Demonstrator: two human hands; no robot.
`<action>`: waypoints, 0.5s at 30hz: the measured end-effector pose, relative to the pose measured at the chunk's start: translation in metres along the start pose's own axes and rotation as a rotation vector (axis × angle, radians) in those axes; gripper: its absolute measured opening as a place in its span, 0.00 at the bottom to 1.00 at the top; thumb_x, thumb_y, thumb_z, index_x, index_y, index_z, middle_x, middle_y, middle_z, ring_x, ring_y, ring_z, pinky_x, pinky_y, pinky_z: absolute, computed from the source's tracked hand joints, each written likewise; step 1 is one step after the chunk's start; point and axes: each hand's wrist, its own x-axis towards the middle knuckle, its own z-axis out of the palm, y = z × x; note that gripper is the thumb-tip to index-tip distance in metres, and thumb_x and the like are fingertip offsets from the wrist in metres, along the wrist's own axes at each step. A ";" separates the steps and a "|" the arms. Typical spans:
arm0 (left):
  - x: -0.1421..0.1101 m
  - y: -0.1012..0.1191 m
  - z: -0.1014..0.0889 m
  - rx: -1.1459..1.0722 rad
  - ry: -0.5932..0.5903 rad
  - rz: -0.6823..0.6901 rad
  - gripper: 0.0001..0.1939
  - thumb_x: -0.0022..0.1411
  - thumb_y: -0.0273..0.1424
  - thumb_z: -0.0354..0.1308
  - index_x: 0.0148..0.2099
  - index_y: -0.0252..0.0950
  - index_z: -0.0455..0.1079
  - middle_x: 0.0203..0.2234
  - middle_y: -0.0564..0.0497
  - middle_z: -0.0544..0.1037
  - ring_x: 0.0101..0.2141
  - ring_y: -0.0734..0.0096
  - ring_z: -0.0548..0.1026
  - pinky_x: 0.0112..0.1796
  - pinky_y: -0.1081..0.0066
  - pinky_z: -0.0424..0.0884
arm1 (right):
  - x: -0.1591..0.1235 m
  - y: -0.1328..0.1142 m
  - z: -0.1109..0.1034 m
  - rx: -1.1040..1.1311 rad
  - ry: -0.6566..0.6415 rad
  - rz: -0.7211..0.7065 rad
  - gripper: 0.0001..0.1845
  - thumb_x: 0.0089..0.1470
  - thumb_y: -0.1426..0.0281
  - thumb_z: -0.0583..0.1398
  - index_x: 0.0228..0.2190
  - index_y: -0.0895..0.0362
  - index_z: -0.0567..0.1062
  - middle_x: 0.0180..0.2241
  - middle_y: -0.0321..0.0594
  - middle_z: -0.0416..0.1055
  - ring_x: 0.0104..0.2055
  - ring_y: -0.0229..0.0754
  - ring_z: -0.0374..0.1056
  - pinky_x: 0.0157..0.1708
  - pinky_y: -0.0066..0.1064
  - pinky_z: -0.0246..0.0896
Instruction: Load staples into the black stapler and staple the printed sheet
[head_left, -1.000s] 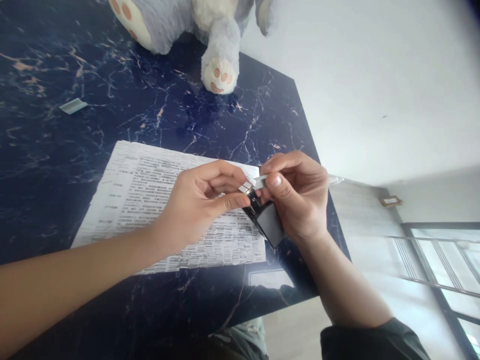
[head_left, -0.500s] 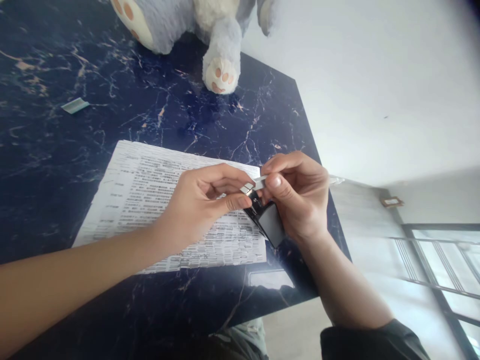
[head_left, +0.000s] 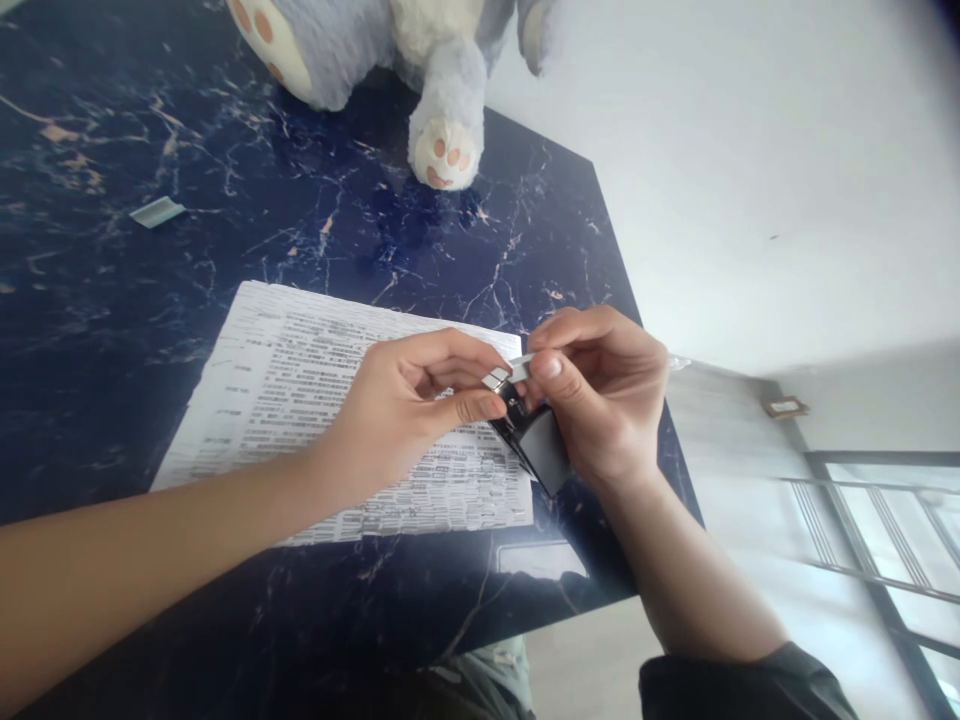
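A small black hinged tool (head_left: 545,450), which looks like a stapler with its halves spread, is held above the right edge of a stack of printed paper (head_left: 300,360). My left hand (head_left: 409,400) pinches its silvery metal end between thumb and fingers. My right hand (head_left: 600,395) closes thumb and forefinger on a narrow silvery strip (head_left: 521,368), which reaches to the tool's metal end. The other fingers of my right hand curl behind the tool, and their contact with it is partly hidden.
A plush toy (head_left: 446,120) sits at the back of the dark marbled table (head_left: 337,260). Off to the left lies a small pale-green folded piece (head_left: 157,212). The table's right edge runs just beyond my right hand, and a white wall (head_left: 750,200) stands past it.
My right hand has shifted very slightly to the right. The grip of both hands looks the same, and the whole view has drifted a little.
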 end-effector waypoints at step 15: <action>-0.003 -0.001 0.002 0.033 -0.004 0.004 0.12 0.58 0.38 0.75 0.40 0.39 0.79 0.32 0.50 0.84 0.35 0.64 0.83 0.36 0.65 0.81 | -0.002 -0.012 0.004 -0.146 0.063 -0.088 0.10 0.58 0.60 0.72 0.33 0.52 0.80 0.29 0.37 0.74 0.27 0.39 0.68 0.25 0.35 0.70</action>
